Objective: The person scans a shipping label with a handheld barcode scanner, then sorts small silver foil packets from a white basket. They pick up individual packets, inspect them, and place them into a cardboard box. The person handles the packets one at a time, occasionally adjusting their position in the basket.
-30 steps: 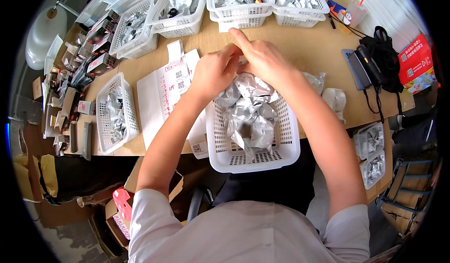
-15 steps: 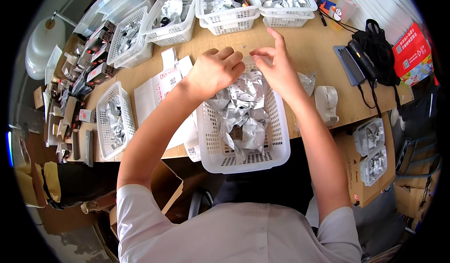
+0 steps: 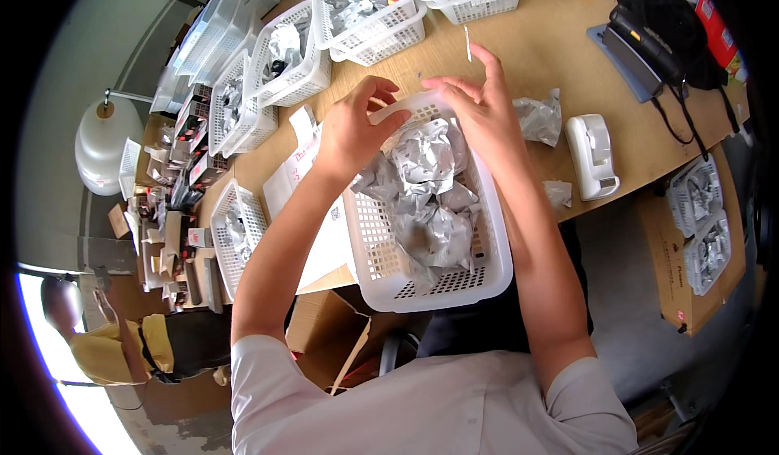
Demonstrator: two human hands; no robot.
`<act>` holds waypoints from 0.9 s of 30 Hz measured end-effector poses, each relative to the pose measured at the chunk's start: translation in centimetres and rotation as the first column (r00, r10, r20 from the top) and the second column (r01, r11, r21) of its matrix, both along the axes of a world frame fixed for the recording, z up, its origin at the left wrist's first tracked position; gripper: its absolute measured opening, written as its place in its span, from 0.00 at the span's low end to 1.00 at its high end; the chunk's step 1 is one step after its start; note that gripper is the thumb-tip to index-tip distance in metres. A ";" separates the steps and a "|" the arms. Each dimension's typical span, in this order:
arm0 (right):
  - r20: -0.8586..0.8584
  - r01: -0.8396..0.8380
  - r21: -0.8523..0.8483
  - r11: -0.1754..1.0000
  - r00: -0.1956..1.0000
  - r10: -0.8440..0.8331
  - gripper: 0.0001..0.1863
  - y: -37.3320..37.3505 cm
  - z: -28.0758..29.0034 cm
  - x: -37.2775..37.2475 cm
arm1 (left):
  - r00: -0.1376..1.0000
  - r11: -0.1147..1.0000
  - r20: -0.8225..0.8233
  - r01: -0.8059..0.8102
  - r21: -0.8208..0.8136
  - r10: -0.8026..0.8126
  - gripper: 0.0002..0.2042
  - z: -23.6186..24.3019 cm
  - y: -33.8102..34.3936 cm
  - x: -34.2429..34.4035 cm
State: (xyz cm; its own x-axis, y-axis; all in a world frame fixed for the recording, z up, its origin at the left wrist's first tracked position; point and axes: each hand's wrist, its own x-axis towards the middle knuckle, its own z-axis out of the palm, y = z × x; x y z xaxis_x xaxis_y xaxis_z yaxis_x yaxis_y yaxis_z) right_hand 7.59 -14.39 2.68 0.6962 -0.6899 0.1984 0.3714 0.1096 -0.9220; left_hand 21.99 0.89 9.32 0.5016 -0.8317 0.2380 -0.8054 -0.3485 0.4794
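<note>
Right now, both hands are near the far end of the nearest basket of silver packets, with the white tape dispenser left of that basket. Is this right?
Not quite: the head view shows the white tape dispenser right of the nearest basket. The rest stands.

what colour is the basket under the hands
White basket, clearest in the head view.

Wooden tabletop (image 3: 552, 57) with stacked white plastic baskets (image 3: 381, 49) lining its far side. Toward the right end, a black strapped item (image 3: 649, 37) lies beside a flat grey slab (image 3: 613, 62). A white tape dispenser (image 3: 581, 151) sits by the near edge. Off that edge, toward the right corner, a cardboard box (image 3: 669, 264) holds two small trays (image 3: 689, 262).
</note>
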 end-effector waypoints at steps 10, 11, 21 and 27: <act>0.033 -0.029 -0.063 0.998 0.999 0.031 0.39 1.0 -0.5 -1.0 | 0.991 0.993 -0.135 -0.005 0.120 0.021 0.16 -0.3 0.7 0.5; 0.049 -0.028 -0.054 0.998 0.998 0.030 0.39 1.1 -0.5 -1.1 | 0.991 0.992 -0.131 -0.009 0.122 0.025 0.16 -0.2 0.6 0.3; 0.083 -0.022 -0.034 0.999 0.996 0.025 0.40 1.4 -0.2 -1.5 | 0.979 0.989 -0.204 -0.001 0.145 0.031 0.18 0.0 0.3 0.3; 0.093 -0.035 -0.015 0.999 0.995 0.036 0.40 1.6 -0.1 -1.7 | 0.975 0.991 -0.204 0.103 0.087 -0.083 0.22 0.7 0.3 -0.5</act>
State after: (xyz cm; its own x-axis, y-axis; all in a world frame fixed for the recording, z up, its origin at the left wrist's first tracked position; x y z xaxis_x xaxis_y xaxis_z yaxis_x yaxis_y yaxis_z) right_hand 5.84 -12.80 2.54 0.6982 -0.6618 0.2730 0.4523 0.1123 -0.8848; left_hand 21.52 1.22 9.99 0.4505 -0.8910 0.0568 -0.7276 -0.3296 0.6016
